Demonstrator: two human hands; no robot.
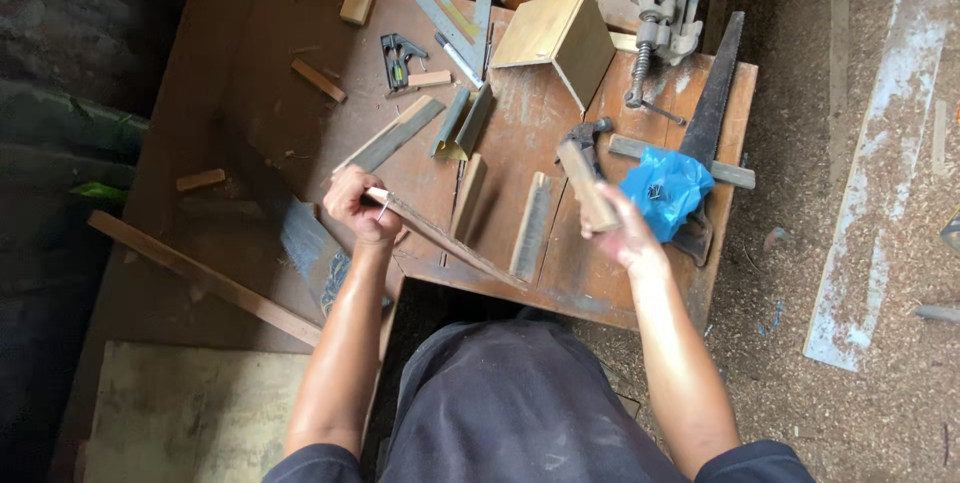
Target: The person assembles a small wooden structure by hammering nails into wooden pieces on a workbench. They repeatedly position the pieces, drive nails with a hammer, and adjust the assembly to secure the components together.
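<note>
Left hand [358, 205] gripping nail [382, 209] and end of wood strip [445, 238] lying on counter [250, 73]. Right hand [625, 228] clamping hammer [588, 178] handle, head raised beside blue bag [665, 188].

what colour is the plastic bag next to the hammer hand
Bright blue; the plastic bag lies crumpled on the workbench, clearest in the head view.

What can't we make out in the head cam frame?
- Nail tip under the left hand on the wood strip: too small, fingers cover it.
- Hammer grip end: wrapped by the right hand.
- Blue plastic bag contents: dark specks, too small to tell.
- Handsaw handle: behind the bag.
- Metal clamp: cut off by the top edge.
</note>
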